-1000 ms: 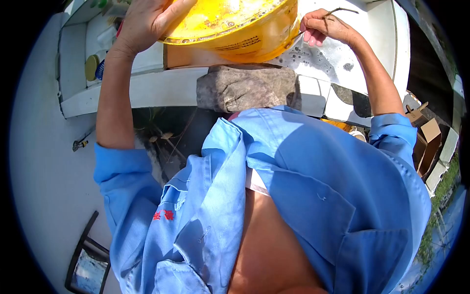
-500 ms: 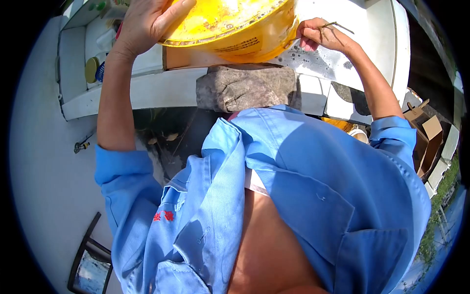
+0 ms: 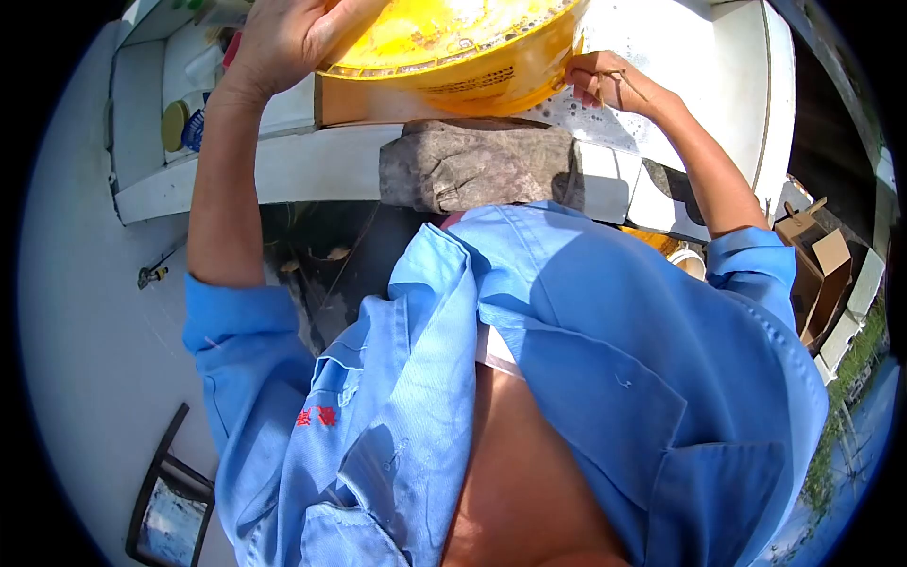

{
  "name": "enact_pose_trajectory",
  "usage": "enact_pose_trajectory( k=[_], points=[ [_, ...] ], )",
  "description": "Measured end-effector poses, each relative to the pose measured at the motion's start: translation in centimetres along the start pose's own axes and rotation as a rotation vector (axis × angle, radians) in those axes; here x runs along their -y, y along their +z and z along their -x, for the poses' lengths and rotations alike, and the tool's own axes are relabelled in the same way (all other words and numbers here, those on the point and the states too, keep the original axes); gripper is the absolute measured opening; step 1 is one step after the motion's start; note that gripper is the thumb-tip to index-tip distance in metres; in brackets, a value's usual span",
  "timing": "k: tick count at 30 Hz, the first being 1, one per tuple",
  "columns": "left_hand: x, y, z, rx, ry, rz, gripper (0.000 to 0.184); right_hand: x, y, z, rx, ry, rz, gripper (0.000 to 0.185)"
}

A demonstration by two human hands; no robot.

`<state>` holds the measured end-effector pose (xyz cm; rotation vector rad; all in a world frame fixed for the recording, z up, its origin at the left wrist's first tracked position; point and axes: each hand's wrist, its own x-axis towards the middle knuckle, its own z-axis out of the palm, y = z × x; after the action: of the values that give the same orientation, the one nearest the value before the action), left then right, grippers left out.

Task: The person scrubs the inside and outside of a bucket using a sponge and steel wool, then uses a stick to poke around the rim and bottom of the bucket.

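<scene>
A yellow bucket [image 3: 472,80] with dark printing and soapy bubbles lies tilted over a white basin at the top. My left hand [image 3: 298,38] grips its left side, thumb along the wet yellow surface; the other fingers are partly hidden or cut off by the frame. At the bucket's right edge is my right hand [image 3: 609,80], its fingers curled closed against the bucket. A thin brown twig-like strip [image 3: 628,80] crosses the back of that hand. Suds and dark spots show on the white surface below. A crumpled grey-brown cloth [image 3: 482,165] hangs over the front edge.
The basin's white front wall [image 3: 293,170] runs between my body and the bucket. In a left compartment stand a jar with a gold lid [image 3: 175,126] and other small containers. An open cardboard box [image 3: 817,265] is at right. A dark-framed chair [image 3: 175,501] stands lower left.
The bucket has shifted slightly up and right in view, my left hand with it. My right hand has moved slightly left and down, closer against the bucket, its fingers still curled.
</scene>
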<state>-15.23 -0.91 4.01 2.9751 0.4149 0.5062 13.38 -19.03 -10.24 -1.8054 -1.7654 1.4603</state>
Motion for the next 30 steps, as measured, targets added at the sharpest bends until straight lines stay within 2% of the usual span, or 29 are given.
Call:
enact_pose_trajectory(
  k=[1, 3, 7, 9, 10, 12, 15, 17, 19, 20, 25, 30],
  points=[
    [0.0, 0.0, 0.0, -0.002, 0.001, 0.001, 0.049, -0.5, 0.1, 0.1, -0.001, 0.002, 0.002, 0.033],
    [-0.6, -0.4, -0.3, 0.042, 0.032, 0.021, 0.049, -1.1, 0.1, 0.4, -0.041, 0.112, -0.306, 0.029],
    [-0.7, -0.5, -0.4, 0.069, 0.007, 0.037, 0.05, -1.9, -0.3, 1.1, 0.007, 0.022, -0.372, 0.032],
    [-0.8, -0.8, -0.2, 0.076, -0.055, 0.043, 0.05, -0.2, -0.6, 1.2, 0.008, 0.065, -0.345, 0.032],
    [-0.4, -0.6, 0.0, 0.079, -0.056, 0.043, 0.05, 1.0, -1.1, 1.4, 0.036, 0.02, -0.226, 0.032],
    [0.3, 0.1, 0.3, 0.003, 0.026, 0.028, 0.05, 2.9, -2.1, 1.7, 0.073, -0.038, -0.091, 0.031],
    [-0.5, 0.1, -0.4, -0.023, 0.024, 0.031, 0.048, 6.2, -3.8, 2.8, -0.05, 0.021, -0.034, 0.033],
    [-0.6, 0.5, -0.6, -0.067, 0.077, 0.0, 0.047, 4.4, -4.0, 2.6, -0.069, 0.001, -0.086, 0.031],
    [-0.9, 0.6, -0.7, -0.097, 0.132, -0.024, 0.046, 3.9, -3.4, 3.1, -0.081, -0.159, -0.208, 0.031],
    [-1.3, 0.2, -1.0, -0.059, 0.107, -0.051, 0.046, 0.7, -3.4, 1.2, 0.045, 0.103, -0.221, 0.03],
    [-1.1, 0.5, -1.2, -0.053, 0.079, 0.036, 0.046, -1.6, 1.7, 0.5, -0.105, 0.136, -0.35, 0.029],
    [-1.7, 0.6, -1.1, -0.04, 0.069, -0.098, 0.048, -0.7, 0.3, 1.0, -0.136, 0.157, -0.214, 0.027]
  ],
)
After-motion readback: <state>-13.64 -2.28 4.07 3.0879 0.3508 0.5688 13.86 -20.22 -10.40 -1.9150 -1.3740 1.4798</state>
